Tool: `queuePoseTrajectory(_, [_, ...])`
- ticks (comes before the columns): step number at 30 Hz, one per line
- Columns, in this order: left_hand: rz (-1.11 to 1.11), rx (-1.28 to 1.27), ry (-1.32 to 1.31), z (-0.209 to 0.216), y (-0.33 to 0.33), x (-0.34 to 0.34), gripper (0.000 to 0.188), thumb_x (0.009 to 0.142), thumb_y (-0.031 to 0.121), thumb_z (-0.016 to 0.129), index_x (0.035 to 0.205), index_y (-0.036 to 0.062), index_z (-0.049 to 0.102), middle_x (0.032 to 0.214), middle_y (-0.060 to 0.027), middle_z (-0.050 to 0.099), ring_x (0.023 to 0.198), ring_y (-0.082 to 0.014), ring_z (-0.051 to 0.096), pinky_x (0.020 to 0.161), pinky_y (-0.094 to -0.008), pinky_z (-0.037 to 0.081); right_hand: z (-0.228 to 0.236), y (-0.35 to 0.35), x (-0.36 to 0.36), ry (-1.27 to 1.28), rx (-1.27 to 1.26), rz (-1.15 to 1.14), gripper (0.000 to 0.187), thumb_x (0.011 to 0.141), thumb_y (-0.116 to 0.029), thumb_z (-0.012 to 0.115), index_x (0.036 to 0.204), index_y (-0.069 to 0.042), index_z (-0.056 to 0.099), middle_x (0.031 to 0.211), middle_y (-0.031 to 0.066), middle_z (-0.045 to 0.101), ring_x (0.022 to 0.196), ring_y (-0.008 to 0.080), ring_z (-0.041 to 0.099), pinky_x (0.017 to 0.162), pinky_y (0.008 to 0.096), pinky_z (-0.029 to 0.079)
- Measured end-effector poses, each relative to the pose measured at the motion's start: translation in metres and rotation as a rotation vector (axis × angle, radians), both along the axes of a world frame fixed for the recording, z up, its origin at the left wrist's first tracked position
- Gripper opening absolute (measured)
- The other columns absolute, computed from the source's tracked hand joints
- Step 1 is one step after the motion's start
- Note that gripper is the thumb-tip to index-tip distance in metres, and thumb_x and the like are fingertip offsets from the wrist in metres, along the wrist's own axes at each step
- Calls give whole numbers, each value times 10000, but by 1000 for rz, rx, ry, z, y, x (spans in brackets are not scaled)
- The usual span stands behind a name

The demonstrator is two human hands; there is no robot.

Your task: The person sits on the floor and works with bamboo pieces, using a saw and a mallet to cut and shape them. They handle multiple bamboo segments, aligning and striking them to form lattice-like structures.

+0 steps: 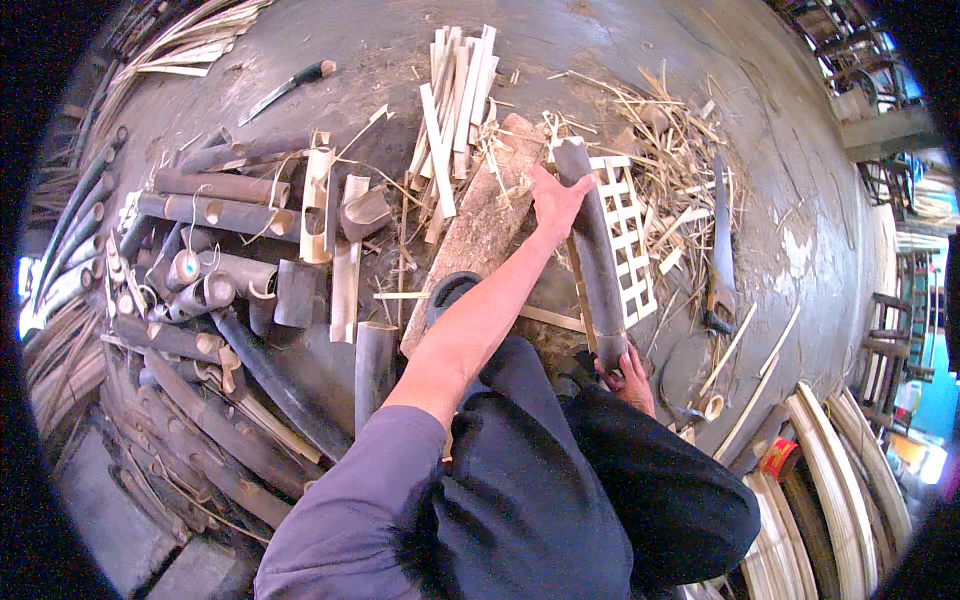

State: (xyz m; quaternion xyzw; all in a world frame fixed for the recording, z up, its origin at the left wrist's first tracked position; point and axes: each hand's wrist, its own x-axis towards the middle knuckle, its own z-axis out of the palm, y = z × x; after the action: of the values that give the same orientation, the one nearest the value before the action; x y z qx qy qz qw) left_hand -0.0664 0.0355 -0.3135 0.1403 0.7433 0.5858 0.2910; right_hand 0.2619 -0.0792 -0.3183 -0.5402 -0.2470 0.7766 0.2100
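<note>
A dark grey-brown bamboo tube (598, 255) stretches between my two hands, slanting from the far end down to the lower right beside my knee. My left hand (558, 202) grips it near its far end, thumb across the top. Around the near end my right hand (628, 384) is closed, its palm partly hidden by the tube. Left of the tube lies a rough wooden plank (470, 245) with shavings on its far part. A pale slatted bamboo lattice (632, 262) rests on the floor just right of the tube.
Cut bamboo pieces (215, 210) are piled at the left. Flat bamboo strips (465, 90) lie beyond the plank. Shavings (680, 170) and a handsaw (722, 235) are at the right. A knife (288, 92) lies at the far left. Long split bamboo (835, 490) sits lower right.
</note>
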Motion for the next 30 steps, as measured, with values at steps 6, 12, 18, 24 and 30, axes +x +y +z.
queuePoseTrajectory(6, [24, -32, -21, 15, -6, 5, 888, 701, 329, 793, 1294, -102, 291, 1197, -311, 521, 1105, -386, 545, 953, -424, 429, -11, -7, 12, -168, 366, 305, 503, 970, -227, 501, 1410, -58, 326, 1382, 168, 424, 1205, 255, 512, 982, 329, 444])
queuePoseTrajectory(12, [-57, 132, -262, 3, -13, -5, 837, 770, 448, 706, 1281, -116, 358, 1248, -308, 490, 1162, -400, 503, 998, -425, 393, -13, -7, 21, -46, 291, 218, 475, 978, -278, 486, 1408, -140, 337, 1387, 112, 399, 1181, 271, 481, 996, 399, 439])
queuePoseTrajectory(18, [36, 131, -131, -31, -27, -11, 968, 819, 605, 579, 1372, -133, 286, 1362, -337, 367, 1312, -387, 336, 1108, -405, 239, 32, -8, -16, 207, -158, -9, 537, 966, -318, 517, 1429, -162, 295, 1365, 101, 403, 1150, 269, 478, 999, 434, 427])
queuePoseTrajectory(24, [92, 335, -259, 8, -58, -6, 572, 927, 412, 527, 1219, -76, 458, 940, -189, 572, 900, -277, 513, 864, -407, 395, -49, 0, 30, -197, 659, 593, 527, 973, -250, 512, 1417, -75, 289, 1339, 116, 411, 1134, 302, 498, 937, 424, 478])
queuePoseTrajectory(30, [349, -363, 655, -54, -100, -91, 505, 837, 139, 580, 1259, -65, 390, 1143, -260, 486, 965, -409, 515, 889, -462, 409, 11, -5, -45, 137, 13, 109, 458, 976, -188, 497, 1400, -85, 357, 1303, 141, 464, 1081, 288, 552, 887, 377, 514])
